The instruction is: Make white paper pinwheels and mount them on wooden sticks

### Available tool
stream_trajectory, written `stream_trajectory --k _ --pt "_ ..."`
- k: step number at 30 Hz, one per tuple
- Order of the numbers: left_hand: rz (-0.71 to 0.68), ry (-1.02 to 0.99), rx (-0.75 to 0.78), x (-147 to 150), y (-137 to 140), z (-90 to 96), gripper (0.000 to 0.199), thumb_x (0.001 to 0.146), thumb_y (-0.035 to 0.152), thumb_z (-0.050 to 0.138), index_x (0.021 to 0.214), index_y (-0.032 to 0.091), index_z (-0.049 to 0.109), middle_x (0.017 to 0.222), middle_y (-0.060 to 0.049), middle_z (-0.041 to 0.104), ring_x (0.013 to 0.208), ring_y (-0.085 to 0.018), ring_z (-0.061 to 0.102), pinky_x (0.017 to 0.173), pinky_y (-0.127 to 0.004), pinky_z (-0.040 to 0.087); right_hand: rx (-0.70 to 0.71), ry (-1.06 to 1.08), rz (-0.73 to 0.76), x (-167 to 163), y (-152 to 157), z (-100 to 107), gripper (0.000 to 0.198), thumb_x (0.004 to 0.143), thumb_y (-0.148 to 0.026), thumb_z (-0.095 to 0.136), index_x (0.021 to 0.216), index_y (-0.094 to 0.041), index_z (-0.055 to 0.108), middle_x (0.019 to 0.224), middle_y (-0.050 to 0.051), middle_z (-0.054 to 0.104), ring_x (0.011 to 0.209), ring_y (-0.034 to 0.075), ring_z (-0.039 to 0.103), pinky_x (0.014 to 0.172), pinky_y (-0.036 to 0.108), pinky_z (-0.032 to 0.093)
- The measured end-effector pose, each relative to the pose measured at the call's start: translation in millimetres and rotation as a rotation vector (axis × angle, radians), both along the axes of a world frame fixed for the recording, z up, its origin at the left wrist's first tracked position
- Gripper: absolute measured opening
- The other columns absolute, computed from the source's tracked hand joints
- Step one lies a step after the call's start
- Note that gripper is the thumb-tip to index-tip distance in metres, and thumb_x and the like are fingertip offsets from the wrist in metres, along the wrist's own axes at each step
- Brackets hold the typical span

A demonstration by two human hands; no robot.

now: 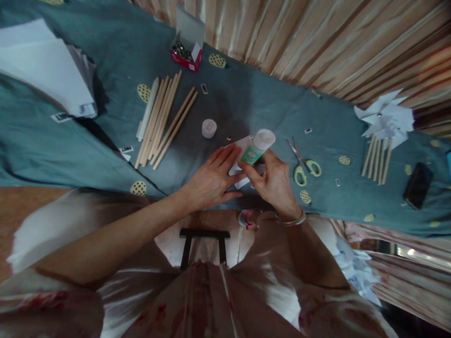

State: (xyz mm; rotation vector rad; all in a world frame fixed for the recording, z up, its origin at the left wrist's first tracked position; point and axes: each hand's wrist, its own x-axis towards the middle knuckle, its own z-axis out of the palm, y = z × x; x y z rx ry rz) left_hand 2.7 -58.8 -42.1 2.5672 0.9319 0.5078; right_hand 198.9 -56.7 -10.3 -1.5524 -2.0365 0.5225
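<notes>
My right hand (273, 180) grips a glue stick (254, 152) with a green label, tilted over a piece of white paper (242, 142). The paper lies on the cloth near the table's front edge, partly covered by both hands. Across its left part rests my left hand (216, 178), flat with the fingers stretched out. A white round cap (209, 127) stands on the cloth beyond my left hand. Close to the paper's far edge is a small shiny pin (229, 138). To the right of my right hand lie scissors (303, 164) with light green handles.
Several wooden sticks (160, 122) lie at the left beside a white rolled paper (149, 108). A red box (186, 54) of metal pins stands behind them. White sheets (45, 70) are stacked far left. Finished paper pinwheels (384, 115) and a dark phone (418, 185) lie at the right.
</notes>
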Motion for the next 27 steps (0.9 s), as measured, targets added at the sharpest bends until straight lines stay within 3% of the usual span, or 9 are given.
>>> stream_trajectory --k 6,19,27 --pt "0.006 0.028 0.011 -0.1 -0.8 0.6 0.058 0.09 0.054 0.067 0.137 0.021 0.058 0.165 -0.019 0.032 0.152 -0.042 0.029 0.119 -0.064 0.031 -0.026 0.017 -0.024 1.7 -1.4 -0.9 0.034 0.092 -0.057 0.06 0.093 -0.023 0.06 0.081 0.004 0.066 0.075 0.022 0.063 0.072 0.037 0.052" --pt "0.002 0.028 0.032 0.0 -1.3 1.6 0.06 0.09 0.051 0.068 0.14 0.02 0.057 0.16 -0.024 0.038 0.15 -0.044 0.032 0.117 -0.066 0.034 0.03 0.018 -0.042 5.0 -1.3 -2.2 0.035 0.093 -0.058 0.059 0.087 -0.024 0.057 0.077 0.003 0.066 0.067 0.019 0.06 0.067 0.034 0.05" --pt "0.0 0.038 0.042 -0.4 -1.1 -0.6 0.061 0.089 0.054 0.068 0.14 0.023 0.057 0.16 -0.021 0.039 0.15 -0.043 0.032 0.117 -0.065 0.034 0.014 0.032 -0.057 5.6 0.5 -1.5 0.032 0.092 -0.055 0.061 0.087 -0.023 0.057 0.077 0.003 0.066 0.067 0.019 0.059 0.067 0.034 0.048"
